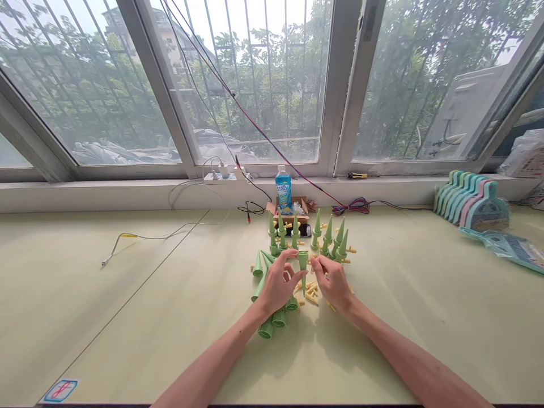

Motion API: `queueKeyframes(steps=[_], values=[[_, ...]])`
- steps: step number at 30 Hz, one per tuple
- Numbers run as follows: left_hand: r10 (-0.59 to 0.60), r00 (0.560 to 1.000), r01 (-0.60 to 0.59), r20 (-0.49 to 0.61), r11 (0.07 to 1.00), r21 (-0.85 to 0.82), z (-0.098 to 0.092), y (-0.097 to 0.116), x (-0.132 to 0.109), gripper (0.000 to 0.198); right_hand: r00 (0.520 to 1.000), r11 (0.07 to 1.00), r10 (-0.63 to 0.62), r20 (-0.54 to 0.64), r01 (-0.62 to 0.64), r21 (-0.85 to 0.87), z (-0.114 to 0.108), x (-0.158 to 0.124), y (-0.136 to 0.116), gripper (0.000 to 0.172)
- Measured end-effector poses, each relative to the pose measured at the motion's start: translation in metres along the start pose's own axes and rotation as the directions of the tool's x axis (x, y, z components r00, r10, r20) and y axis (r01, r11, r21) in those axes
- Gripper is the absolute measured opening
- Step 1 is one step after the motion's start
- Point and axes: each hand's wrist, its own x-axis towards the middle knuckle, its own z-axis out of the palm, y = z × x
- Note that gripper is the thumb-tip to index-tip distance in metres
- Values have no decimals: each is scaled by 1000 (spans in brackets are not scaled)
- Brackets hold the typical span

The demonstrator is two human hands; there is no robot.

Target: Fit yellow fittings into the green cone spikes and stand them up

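Observation:
My left hand [277, 282] is closed on a green plastic cone [302, 262], its wide end up and its tip pointing down. Beside the cone's upper part, my right hand [334, 279] pinches a small yellow plastic piece [313, 260], mostly hidden by the fingers. Below and between the hands lie several loose yellow pieces [311, 294]. More green cones [279, 319] lie around and partly under my left hand and wrist. Behind both hands, several green spikes [327, 238] stand tip up with yellow pieces sticking out of their sides.
A blue bottle [283, 190] and an open cardboard box [302, 215] stand at the back, with a dark phone [305, 230] before them. Cables [357, 206] run along the window sill. Pastel plastic items [471, 198] stand in a row at right. A thin cable [157, 237] lies at left.

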Motion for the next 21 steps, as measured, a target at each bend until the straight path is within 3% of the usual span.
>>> queueKeyframes(steps=[7, 15, 21], values=[[-19, 999, 19, -34, 1000, 10, 2, 1, 0, 34, 999, 1000, -16, -29, 16, -13, 0, -2, -7, 38], [-136, 987, 114, -86, 970, -216, 1, 2, 3, 41, 997, 999, -10, -73, 12, 34, -2, -3, -9, 30], [-235, 972, 220, -3, 912, -348, 1, 0, 4, 45, 998, 996, -61, -3, 61, 72, -2, -2, -11, 25]])
